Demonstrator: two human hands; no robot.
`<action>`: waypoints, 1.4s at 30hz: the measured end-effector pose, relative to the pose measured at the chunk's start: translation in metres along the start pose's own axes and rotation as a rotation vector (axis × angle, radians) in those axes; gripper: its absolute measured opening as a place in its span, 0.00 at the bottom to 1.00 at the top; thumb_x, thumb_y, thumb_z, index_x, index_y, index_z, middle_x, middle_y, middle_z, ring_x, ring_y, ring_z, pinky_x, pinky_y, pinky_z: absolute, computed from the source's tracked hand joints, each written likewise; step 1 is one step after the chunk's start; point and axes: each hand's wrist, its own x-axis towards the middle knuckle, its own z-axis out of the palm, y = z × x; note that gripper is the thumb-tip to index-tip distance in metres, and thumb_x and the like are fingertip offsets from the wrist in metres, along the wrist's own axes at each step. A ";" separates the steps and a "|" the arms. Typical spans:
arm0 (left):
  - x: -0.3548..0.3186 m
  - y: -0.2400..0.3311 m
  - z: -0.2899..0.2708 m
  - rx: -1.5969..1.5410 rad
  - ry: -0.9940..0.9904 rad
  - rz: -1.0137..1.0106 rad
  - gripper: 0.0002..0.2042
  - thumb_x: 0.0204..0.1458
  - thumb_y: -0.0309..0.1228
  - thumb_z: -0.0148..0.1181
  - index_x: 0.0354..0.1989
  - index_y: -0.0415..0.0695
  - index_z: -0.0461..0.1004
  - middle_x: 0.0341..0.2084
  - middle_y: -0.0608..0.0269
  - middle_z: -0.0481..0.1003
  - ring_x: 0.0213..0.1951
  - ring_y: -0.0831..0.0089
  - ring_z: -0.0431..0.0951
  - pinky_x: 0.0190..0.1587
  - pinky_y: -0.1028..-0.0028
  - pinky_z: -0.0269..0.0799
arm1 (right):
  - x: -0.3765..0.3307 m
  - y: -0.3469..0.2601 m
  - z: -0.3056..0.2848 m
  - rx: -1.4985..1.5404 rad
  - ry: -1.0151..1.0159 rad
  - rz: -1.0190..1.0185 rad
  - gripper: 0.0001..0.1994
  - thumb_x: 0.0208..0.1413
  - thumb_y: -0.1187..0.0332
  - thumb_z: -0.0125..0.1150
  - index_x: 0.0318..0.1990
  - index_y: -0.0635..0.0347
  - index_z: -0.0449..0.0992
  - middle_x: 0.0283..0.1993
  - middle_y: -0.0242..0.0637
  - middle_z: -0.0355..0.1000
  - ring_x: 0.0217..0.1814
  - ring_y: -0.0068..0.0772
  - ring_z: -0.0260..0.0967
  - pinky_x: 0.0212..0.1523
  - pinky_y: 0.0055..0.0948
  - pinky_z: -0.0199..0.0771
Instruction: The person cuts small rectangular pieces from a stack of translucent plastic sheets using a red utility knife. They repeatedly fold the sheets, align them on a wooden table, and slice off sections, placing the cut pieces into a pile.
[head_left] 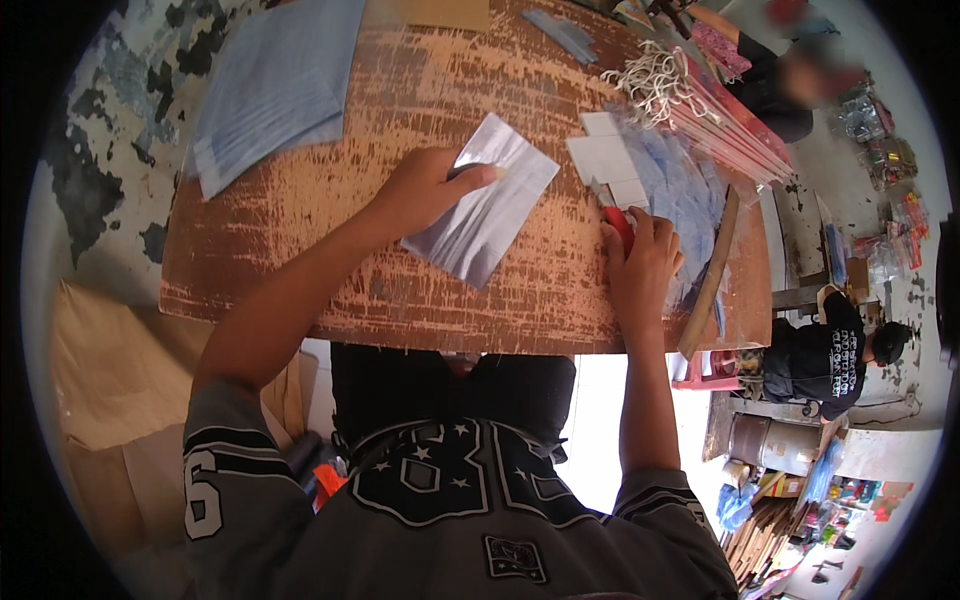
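Observation:
My left hand lies flat on a shiny silver sheet in the middle of the worn brown wooden table, its thumb pressing the sheet's top edge. My right hand is closed around a red-handled cutter whose blade points up toward a small stack of white card pieces. Beside those pieces lies a pile of clear bluish plastic sheets.
A stack of blue-grey sheets lies at the table's far left. White cords and pink packets sit at the far right, a wooden stick along the right edge. Another person sits lower right; one more, blurred, at top right.

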 end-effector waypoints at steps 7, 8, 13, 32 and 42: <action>-0.002 0.038 -0.009 -0.187 -0.037 -0.096 0.22 0.62 0.48 0.61 0.35 0.36 0.80 0.21 0.65 0.77 0.27 0.82 0.76 0.31 0.76 0.71 | -0.005 -0.061 -0.027 1.046 -0.204 0.229 0.15 0.68 0.60 0.58 0.51 0.64 0.77 0.32 0.32 0.76 0.33 0.21 0.69 0.34 0.24 0.70; -0.006 0.039 -0.008 -0.231 -0.048 -0.115 0.21 0.63 0.47 0.60 0.37 0.35 0.79 0.25 0.65 0.78 0.29 0.82 0.76 0.33 0.76 0.72 | -0.005 -0.072 -0.031 1.185 -0.323 0.266 0.15 0.69 0.60 0.58 0.50 0.64 0.77 0.32 0.32 0.75 0.33 0.20 0.69 0.35 0.24 0.70; -0.018 0.055 0.002 -0.433 0.047 -0.137 0.19 0.65 0.42 0.59 0.46 0.34 0.77 0.35 0.63 0.79 0.35 0.80 0.78 0.38 0.77 0.75 | -0.010 -0.095 -0.038 1.355 -0.468 0.312 0.14 0.70 0.61 0.55 0.47 0.64 0.76 0.27 0.28 0.69 0.29 0.17 0.65 0.32 0.23 0.66; -0.066 0.084 0.017 -0.760 0.228 -0.369 0.23 0.61 0.43 0.64 0.52 0.34 0.74 0.42 0.59 0.79 0.42 0.76 0.79 0.46 0.75 0.75 | -0.014 -0.091 -0.048 1.524 -0.578 0.337 0.12 0.70 0.62 0.57 0.42 0.62 0.78 0.24 0.18 0.63 0.25 0.09 0.56 0.26 0.17 0.56; -0.078 0.087 0.037 -0.732 0.340 -0.342 0.21 0.60 0.39 0.66 0.53 0.35 0.75 0.44 0.59 0.80 0.44 0.75 0.79 0.50 0.73 0.74 | -0.027 -0.099 -0.046 1.399 -0.343 0.281 0.11 0.69 0.66 0.56 0.46 0.65 0.77 0.27 0.27 0.68 0.29 0.16 0.60 0.31 0.22 0.62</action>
